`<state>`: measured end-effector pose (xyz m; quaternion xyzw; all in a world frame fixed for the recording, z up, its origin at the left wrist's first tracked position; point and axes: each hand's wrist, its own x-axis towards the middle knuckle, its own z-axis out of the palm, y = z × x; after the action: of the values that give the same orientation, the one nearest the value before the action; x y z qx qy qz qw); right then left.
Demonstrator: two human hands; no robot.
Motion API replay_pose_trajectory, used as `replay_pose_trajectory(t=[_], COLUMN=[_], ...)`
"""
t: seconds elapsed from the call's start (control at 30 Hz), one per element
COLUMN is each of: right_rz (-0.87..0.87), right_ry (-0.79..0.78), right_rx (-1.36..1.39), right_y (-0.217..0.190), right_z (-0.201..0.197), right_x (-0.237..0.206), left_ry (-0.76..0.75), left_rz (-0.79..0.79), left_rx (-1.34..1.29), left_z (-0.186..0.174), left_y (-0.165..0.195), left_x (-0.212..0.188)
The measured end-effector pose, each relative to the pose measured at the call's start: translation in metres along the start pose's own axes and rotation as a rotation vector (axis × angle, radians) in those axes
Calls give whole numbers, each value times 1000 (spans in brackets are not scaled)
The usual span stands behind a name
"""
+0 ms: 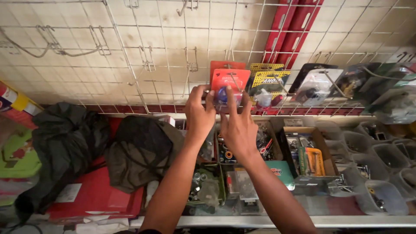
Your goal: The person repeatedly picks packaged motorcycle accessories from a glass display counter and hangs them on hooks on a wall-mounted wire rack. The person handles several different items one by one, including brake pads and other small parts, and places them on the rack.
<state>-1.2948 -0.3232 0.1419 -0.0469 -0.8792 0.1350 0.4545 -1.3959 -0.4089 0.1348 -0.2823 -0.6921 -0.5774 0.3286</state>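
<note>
While both hands reach up, the left hand and the right hand pinch a red blister pack with a blue part inside, hanging on a hook of the white wire grid on the tiled wall. Below is a messy shelf — cardboard boxes of small parts, clear plastic tubs, dark bags. More packs hang beside it — yellow and black.

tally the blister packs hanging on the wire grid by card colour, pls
Red card, held by left hand and right hand: 1
Yellow card: 1
Dark card: 2
Total: 4; packs at the far right are too blurred to count.
</note>
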Motion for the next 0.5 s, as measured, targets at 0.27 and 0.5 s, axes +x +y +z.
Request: replay_pose_trajectory(t=[0.27,0.5], right_rz=[-4,-16], right_ry=[27,37], right_rx=[-30,-41], right_y=[8,10], right_z=[8,8], right_x=[1,0], left_ry=[-67,-54], left_rz=[-51,-22], left_rx=[-58,-54], left_z=[-7,-3], left_y=[-2,-9], left_x=[7,5])
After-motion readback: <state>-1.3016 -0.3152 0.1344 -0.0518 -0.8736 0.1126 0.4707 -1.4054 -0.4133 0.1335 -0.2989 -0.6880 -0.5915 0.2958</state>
